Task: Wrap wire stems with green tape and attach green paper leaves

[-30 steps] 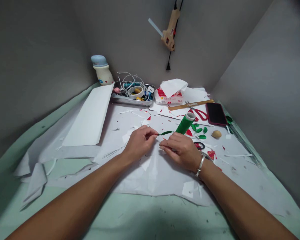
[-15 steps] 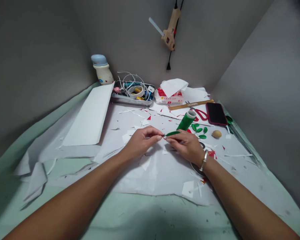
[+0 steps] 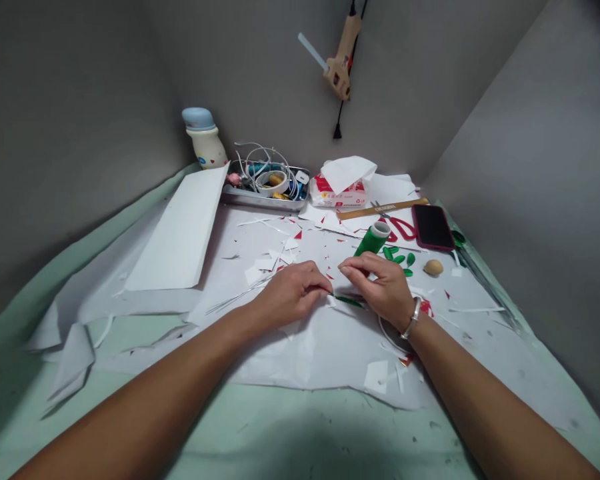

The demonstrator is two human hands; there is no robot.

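Observation:
My left hand [image 3: 297, 290] is closed in a pinch on the tip of a slim green leaf-shaped piece [image 3: 349, 301], which points right, low over the white paper. Just right of it, my right hand [image 3: 380, 283] is raised slightly, thumb and forefinger pressed together; anything between them is too fine to make out. Behind the right hand stands a spool of green thread [image 3: 370, 240], tilted in view and partly covered by the fingers. Several small green leaf-shaped pieces [image 3: 399, 260] lie to the right of the spool.
White paper [image 3: 305, 360] with scraps covers the table. Behind are a metal tray [image 3: 265, 200], a tissue pack [image 3: 337, 193], a wooden ruler [image 3: 385, 208], red-handled scissors [image 3: 404, 228] and a phone [image 3: 433, 227]. A glue gun [image 3: 341, 63] hangs on the wall; a folded white card [image 3: 180, 233] lies left.
My hands have come slightly apart. The left has lowered with the leaf-shaped piece, and the right has let go of that piece and lifted above it, fingers pinched.

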